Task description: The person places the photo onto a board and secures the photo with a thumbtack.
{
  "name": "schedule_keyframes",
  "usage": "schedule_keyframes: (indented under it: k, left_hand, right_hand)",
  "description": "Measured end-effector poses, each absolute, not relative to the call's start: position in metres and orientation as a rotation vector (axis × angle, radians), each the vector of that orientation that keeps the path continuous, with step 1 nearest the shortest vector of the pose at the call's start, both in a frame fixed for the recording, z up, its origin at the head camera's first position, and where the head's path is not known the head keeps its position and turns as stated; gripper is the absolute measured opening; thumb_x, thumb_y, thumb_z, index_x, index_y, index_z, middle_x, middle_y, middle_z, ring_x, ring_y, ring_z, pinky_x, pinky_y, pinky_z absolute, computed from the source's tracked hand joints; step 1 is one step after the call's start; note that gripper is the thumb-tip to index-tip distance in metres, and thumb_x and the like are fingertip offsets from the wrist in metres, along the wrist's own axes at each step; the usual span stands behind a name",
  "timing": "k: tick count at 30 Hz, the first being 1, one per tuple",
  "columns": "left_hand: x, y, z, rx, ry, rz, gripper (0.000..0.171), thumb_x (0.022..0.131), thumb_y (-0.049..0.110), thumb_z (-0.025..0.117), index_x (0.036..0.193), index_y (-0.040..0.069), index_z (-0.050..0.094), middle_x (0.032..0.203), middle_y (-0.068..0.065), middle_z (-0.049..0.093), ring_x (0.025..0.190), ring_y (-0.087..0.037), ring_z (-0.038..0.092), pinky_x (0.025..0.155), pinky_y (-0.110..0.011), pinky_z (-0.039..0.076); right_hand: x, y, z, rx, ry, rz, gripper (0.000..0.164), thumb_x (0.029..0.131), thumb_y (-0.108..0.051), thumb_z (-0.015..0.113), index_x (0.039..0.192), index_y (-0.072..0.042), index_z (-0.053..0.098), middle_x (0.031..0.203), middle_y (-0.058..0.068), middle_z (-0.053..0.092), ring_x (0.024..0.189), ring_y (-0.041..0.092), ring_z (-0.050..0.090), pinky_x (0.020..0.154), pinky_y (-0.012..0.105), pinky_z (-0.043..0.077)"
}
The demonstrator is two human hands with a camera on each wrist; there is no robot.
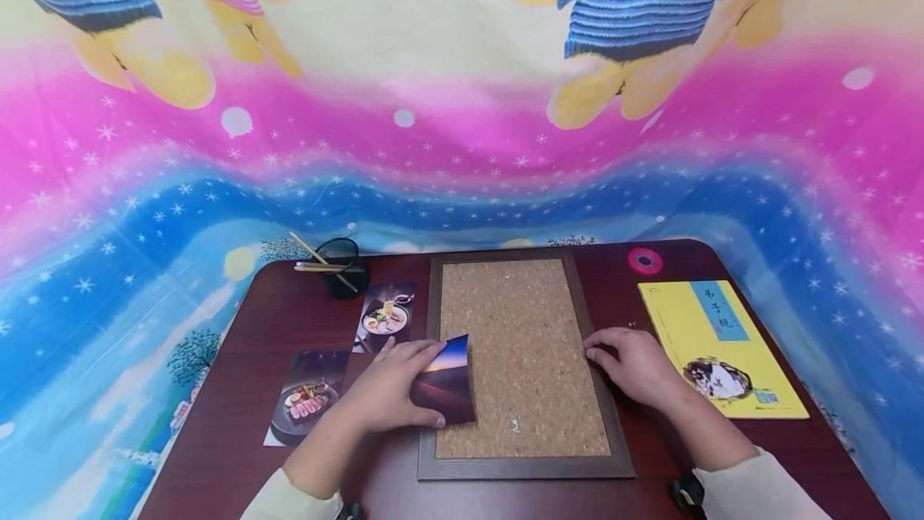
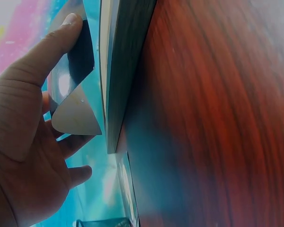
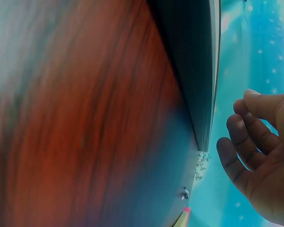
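My left hand (image 1: 393, 387) grips a photo card (image 1: 449, 392) with a dark, purple-blue scene, the thumb on one face and fingers behind. The card overlaps the left side of a framed cork board (image 1: 527, 343). Seen from the left wrist, the card (image 2: 75, 61) is bent, its pale corner curling outward beside the board's edge. Close by the right side of the frame is my right hand (image 1: 635, 363), fingers loosely curled. In the right wrist view its thumb tip lies near the index finger, and nothing shows between them. Small whitish marks dot the cork.
Two food photos (image 1: 310, 392) lie left of the board, beneath a black mesh pencil cup (image 1: 346, 275) holding pencils. To the right are a yellow book (image 1: 751, 367) and a pink ring-shaped roll (image 1: 645, 261). A tiny dark object (image 1: 631, 324) lies near the right hand.
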State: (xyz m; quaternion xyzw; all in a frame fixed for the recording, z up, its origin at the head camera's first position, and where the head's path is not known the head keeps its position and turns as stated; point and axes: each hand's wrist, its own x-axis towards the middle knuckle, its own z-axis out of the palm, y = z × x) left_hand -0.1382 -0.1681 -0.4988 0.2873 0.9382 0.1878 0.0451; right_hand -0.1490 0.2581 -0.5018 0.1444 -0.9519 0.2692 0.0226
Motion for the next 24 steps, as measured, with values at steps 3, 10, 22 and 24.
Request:
schedule_keyframes:
  k: [3, 10, 22, 24]
  left_hand:
    - [-0.138, -0.162, -0.499, 0.883, 2.860, 0.566, 0.111, 0.068, 0.067, 0.087, 0.160, 0.022, 0.043, 0.157, -0.004, 0.049, 0.146, -0.032, 0.043, 0.123, -0.064, 0.015]
    - [-0.137, -0.150, -0.502, 0.890, 2.845, 0.513, 0.112, 0.067, 0.071, 0.085, 0.161, 0.026, 0.041, 0.158, -0.003, 0.048, 0.146, -0.030, 0.043, 0.124, -0.062, 0.015]
    - [-0.136, -0.128, -0.505, 0.945, 2.863, 0.425, 0.114, 0.067, 0.073, 0.084, 0.161, 0.027, 0.040, 0.158, -0.002, 0.047, 0.144, -0.026, 0.044, 0.122, -0.064, 0.018]
    - [-0.136, -0.124, -0.505, 0.947, 2.866, 0.415, 0.114, 0.066, 0.073, 0.084, 0.161, 0.026, 0.040, 0.157, -0.002, 0.048, 0.144, -0.025, 0.044, 0.122, -0.064, 0.018]
  right_hand:
    - [-0.147, 0.251, -0.502, 0.456, -2.937, 0.844, 0.013, 0.095, -0.014, 0.077, 0.107, -0.017, 0.080, 0.105, -0.003, 0.075, 0.100, 0.022, 0.071, 0.086, 0.048, 0.059]
    - [-0.143, 0.236, -0.503, 0.505, -2.917, 0.872, 0.011, 0.095, -0.014, 0.077, 0.105, -0.018, 0.080, 0.100, -0.008, 0.075, 0.095, 0.015, 0.070, 0.084, 0.044, 0.059]
    - [-0.141, 0.214, -0.505, 0.592, -2.893, 0.924, 0.008, 0.094, -0.016, 0.078, 0.101, -0.021, 0.080, 0.097, -0.014, 0.074, 0.094, 0.009, 0.070, 0.083, 0.040, 0.059]
    - [-0.141, 0.211, -0.505, 0.593, -2.895, 0.931, 0.008, 0.094, -0.017, 0.078, 0.101, -0.020, 0.080, 0.098, -0.013, 0.074, 0.095, 0.009, 0.070, 0.084, 0.041, 0.059]
